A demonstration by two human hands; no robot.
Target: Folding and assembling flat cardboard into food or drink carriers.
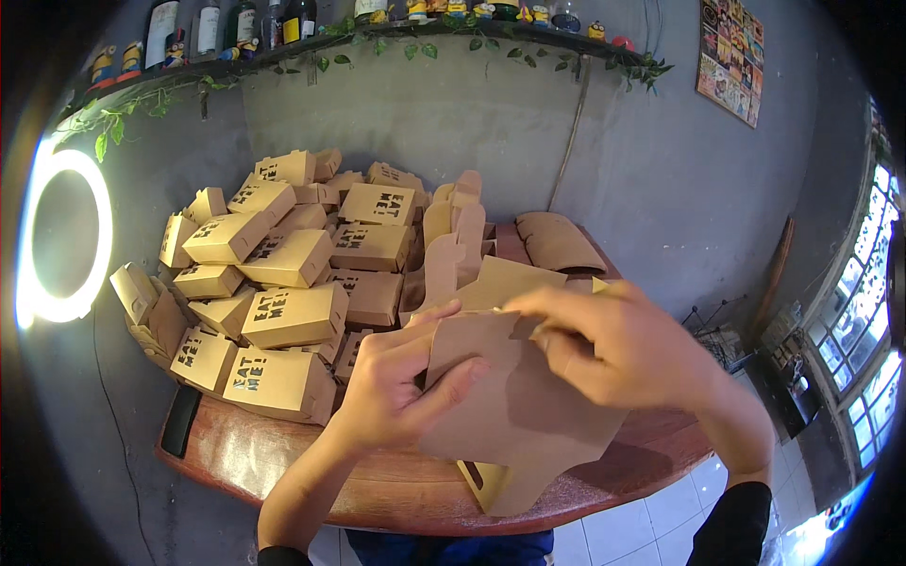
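Note:
A partly folded brown cardboard box point(514, 391) is held up over the front of the table, its plain side facing me and flaps sticking out at its top and bottom. My left hand point(392, 382) grips its left edge, thumb on the near face and fingers around the far side. At the top edge my right hand point(618, 344) is closed, with thumb and index finger pinched on a fold or tab. The exact part between those fingers is hidden. Below it, a cardboard flap point(486, 481) with a dark cutout overhangs the table's front edge.
Folded boxes point(294, 316) are piled on the left of the wooden table point(283, 462); upright open cardboard pieces point(455, 231) stand behind my hands. A curved brown stack point(559, 242) lies at the back right. A black flat object point(180, 421) rests at the left edge, near a lit ring lamp point(106, 236).

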